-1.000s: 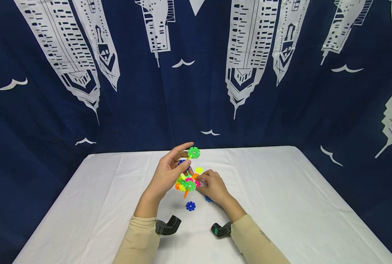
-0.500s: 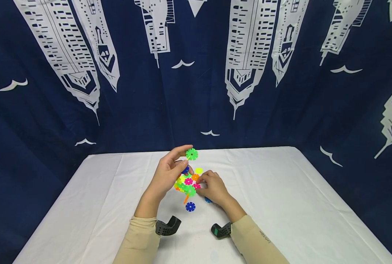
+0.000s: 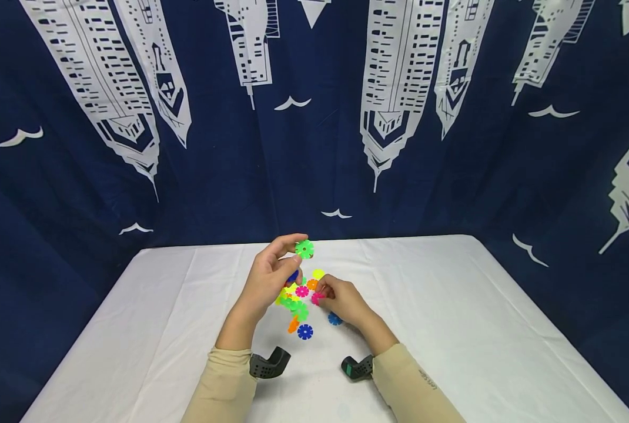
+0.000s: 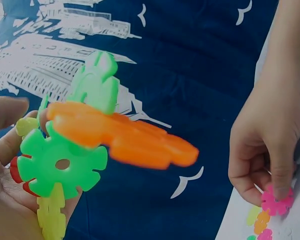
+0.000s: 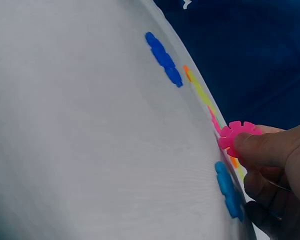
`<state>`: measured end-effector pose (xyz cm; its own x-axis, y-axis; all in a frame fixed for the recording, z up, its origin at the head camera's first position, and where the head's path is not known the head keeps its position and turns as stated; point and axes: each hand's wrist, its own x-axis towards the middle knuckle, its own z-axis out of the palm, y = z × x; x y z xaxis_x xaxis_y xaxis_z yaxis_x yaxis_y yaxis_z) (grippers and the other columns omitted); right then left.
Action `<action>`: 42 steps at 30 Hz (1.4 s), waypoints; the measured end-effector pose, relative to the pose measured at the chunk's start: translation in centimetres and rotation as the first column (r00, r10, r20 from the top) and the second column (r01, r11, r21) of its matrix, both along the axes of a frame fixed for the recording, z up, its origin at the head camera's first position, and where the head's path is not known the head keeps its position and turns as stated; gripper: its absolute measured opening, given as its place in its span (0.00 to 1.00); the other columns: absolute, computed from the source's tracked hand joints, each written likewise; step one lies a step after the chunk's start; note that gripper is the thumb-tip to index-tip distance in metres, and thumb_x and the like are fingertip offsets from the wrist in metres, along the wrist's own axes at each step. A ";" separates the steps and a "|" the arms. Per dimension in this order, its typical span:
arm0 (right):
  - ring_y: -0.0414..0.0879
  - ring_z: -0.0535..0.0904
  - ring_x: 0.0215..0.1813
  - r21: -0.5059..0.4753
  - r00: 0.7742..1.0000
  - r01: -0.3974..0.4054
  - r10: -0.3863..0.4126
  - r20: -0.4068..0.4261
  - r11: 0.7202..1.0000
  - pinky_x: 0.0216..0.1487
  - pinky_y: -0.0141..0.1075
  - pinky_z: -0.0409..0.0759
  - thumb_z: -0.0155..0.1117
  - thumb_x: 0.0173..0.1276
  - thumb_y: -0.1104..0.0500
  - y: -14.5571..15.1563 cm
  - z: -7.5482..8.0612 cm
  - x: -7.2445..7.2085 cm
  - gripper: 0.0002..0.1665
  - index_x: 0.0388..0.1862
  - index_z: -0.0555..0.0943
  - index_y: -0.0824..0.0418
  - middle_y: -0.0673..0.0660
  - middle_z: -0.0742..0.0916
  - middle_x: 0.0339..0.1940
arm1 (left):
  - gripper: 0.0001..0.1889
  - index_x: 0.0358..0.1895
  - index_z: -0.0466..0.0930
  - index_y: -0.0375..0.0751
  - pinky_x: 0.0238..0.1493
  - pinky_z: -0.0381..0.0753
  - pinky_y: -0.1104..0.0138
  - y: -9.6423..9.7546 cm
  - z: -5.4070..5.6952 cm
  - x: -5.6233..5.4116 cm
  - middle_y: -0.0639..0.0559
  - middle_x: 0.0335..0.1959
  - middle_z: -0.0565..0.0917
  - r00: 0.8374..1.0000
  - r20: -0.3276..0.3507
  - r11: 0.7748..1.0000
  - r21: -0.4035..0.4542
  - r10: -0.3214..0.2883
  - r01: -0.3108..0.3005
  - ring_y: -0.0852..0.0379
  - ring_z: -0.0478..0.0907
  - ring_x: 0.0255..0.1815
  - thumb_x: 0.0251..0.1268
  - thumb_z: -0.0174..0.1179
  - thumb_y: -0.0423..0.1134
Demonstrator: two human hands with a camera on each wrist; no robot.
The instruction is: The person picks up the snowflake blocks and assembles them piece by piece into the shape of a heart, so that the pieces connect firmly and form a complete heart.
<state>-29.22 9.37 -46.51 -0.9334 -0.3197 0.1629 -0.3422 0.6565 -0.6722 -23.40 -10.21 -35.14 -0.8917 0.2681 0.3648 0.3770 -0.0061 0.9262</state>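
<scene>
My left hand [image 3: 267, 273] holds a cluster of joined notched plastic discs. In the left wrist view this cluster includes a green disc [image 4: 85, 172], an edge-on orange disc [image 4: 120, 135], a yellow disc [image 4: 51, 215] and another green disc [image 4: 100, 82] at the top. Part of a red disc shows behind the nearer green one. Between thumb and fingers, my right hand [image 3: 348, 302] pinches a pink disc [image 5: 231, 136], just right of the cluster in the head view. The fingers behind the pink disc are partly hidden.
Loose discs lie on the white-covered table [image 3: 452, 329]: dark blue [image 3: 305, 332], lighter blue [image 3: 335, 318] under the right hand, pink [image 3: 301, 291], orange [image 3: 312, 284] and yellow [image 3: 318, 274]. A navy printed curtain [image 3: 314, 147] hangs behind the table's far edge.
The cluster in my left hand has turned; its top green disc shifted left and slightly down, its lower orange disc left and down. My right hand stays nearly in place, the pink disc now showing more.
</scene>
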 end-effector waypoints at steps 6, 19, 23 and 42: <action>0.40 0.73 0.30 -0.071 0.998 0.054 -0.055 -0.011 0.996 0.33 0.28 0.74 0.69 0.67 0.61 0.6 0.9 0.0 0.05 0.37 0.81 0.53 0.48 0.82 0.29 | 0.22 0.64 0.74 0.50 0.30 0.79 0.73 0.1 -0.4 0.0 0.47 0.49 0.77 0.999 0.006 0.998 -0.044 0.035 -0.035 0.54 0.77 0.23 0.68 0.63 0.33; 0.58 0.81 0.25 -0.404 0.984 -0.017 -0.055 -0.167 0.914 0.27 0.30 0.78 0.57 0.76 0.62 1.7 6.6 1.4 0.03 0.46 0.74 0.59 0.60 0.88 0.32 | 0.21 0.61 0.75 0.45 0.25 0.77 0.70 0.4 -0.4 -0.1 0.46 0.43 0.76 1.000 -0.002 0.999 -0.040 0.019 -0.019 0.60 0.73 0.19 0.65 0.65 0.32; 0.51 0.78 0.21 -0.455 0.957 -0.071 -0.068 -0.281 0.887 0.25 0.30 0.76 0.57 0.76 0.61 1.6 8.4 2.4 0.04 0.47 0.75 0.59 0.58 0.87 0.28 | 0.21 0.61 0.76 0.44 0.24 0.75 0.72 0.5 -0.2 0.0 0.45 0.44 0.77 1.000 0.007 0.999 -0.046 0.022 -0.022 0.60 0.73 0.19 0.66 0.65 0.32; 0.43 0.76 0.22 -0.493 0.888 -0.193 -0.062 -0.455 0.849 0.28 0.29 0.80 0.62 0.71 0.66 1.1 11.0 4.8 0.05 0.44 0.79 0.64 0.59 0.87 0.30 | 0.18 0.59 0.74 0.40 0.22 0.72 0.75 0.7 -0.3 0.0 0.35 0.46 0.88 0.995 -0.012 0.994 -0.050 -0.099 0.098 0.51 0.75 0.18 0.67 0.62 0.29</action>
<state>-24.46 10.52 -35.47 -0.6995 -0.1277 0.7032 -0.7109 0.2251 -0.6663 -23.44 -9.54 -35.49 -0.8546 0.3723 0.3620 0.3906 0.0015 0.9206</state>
